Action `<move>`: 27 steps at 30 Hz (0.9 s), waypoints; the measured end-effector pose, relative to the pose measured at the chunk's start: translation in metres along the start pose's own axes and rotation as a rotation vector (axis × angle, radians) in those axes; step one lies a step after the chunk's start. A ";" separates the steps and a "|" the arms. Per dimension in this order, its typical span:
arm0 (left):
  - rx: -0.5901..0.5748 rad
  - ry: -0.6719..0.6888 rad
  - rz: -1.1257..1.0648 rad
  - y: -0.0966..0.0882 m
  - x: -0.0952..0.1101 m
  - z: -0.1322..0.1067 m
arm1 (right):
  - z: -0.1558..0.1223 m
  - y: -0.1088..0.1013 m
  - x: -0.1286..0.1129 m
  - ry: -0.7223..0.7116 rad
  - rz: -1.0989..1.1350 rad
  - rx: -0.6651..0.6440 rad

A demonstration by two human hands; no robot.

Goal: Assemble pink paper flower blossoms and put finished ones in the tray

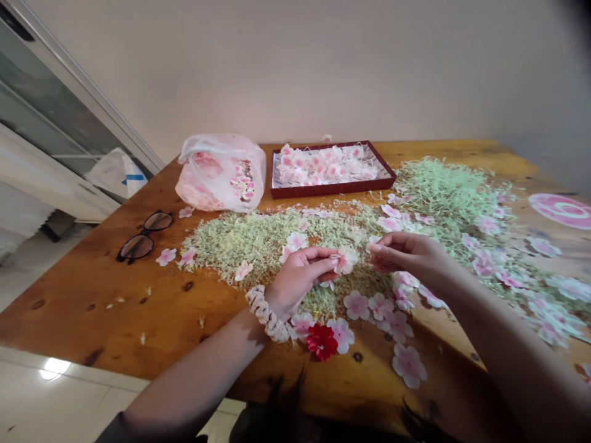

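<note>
My left hand [300, 274], with a beige scrunchie [266, 315] on its wrist, pinches a pink fabric flower [346, 259] above the wooden table [92, 289]. My right hand [406, 255] is closed just to the right of that flower, its fingertips pinched at something small and pale that I cannot make out. Beneath both hands lies a spread of pale green stems [249, 243]. Loose pink flowers [383, 311] and one red flower [322, 341] lie near my wrists.
A dark red tray [332, 186] holding pink flowers sits at the back. A plastic bag [221, 171] of petals stands left of it. Black glasses [144, 236] lie at the left. A second heap of green stems [443, 191] and more flowers cover the right side.
</note>
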State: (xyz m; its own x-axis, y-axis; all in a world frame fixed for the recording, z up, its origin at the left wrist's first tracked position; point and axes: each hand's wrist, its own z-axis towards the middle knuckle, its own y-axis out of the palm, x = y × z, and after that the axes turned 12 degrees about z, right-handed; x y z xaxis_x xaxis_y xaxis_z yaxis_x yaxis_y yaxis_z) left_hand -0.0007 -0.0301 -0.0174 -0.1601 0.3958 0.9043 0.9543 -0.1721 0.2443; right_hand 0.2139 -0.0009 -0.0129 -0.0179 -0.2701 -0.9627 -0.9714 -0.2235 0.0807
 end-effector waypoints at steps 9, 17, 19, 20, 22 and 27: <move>-0.005 0.008 -0.006 0.000 -0.002 -0.001 | 0.003 -0.004 0.002 0.052 0.044 0.004; -0.028 0.001 -0.015 0.001 0.000 -0.003 | -0.007 0.005 -0.005 -0.206 -0.175 0.056; -0.053 0.000 -0.003 0.001 0.000 -0.004 | -0.014 0.016 -0.008 -0.425 -0.198 0.033; -0.064 0.001 0.005 0.001 0.001 -0.004 | -0.016 0.021 -0.008 -0.514 -0.223 -0.022; -0.072 0.002 0.014 0.001 0.001 -0.005 | -0.019 0.030 -0.007 -0.616 -0.278 -0.067; -0.090 0.027 0.002 -0.001 0.000 -0.005 | -0.013 0.037 0.005 -0.523 -0.251 -0.064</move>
State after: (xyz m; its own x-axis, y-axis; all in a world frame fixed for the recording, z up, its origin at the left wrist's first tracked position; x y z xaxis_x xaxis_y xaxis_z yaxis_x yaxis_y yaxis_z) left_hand -0.0026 -0.0343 -0.0154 -0.1663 0.3708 0.9137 0.9282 -0.2539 0.2720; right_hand 0.1809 -0.0227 -0.0118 0.0806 0.2936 -0.9525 -0.9448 -0.2819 -0.1669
